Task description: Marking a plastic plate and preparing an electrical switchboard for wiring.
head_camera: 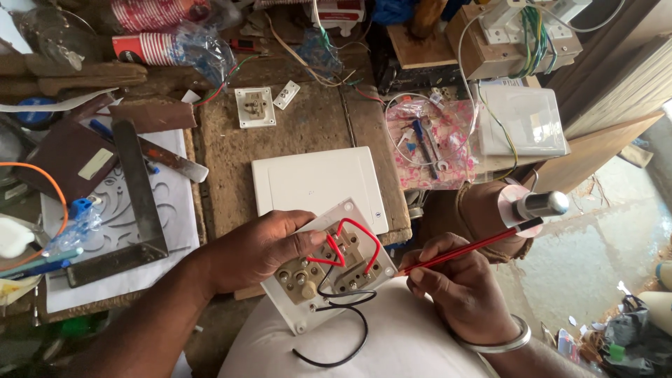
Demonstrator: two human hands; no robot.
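Both hands work over the lap: the left hand (262,248) clamps a white switch plate (329,269) by its edge, back side up so the terminals face the worker, while the right hand (458,290) pinches a red screwdriver (483,246) aimed at them. Two red wires (350,241) loop across (one black wire (343,329) dangles below). Two more white plates (318,183) rest on the wooden surface (308,122).

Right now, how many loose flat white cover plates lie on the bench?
2: a large white plate just behind the left hand, and another white plate at the right bench edge. Clutter may hide more.
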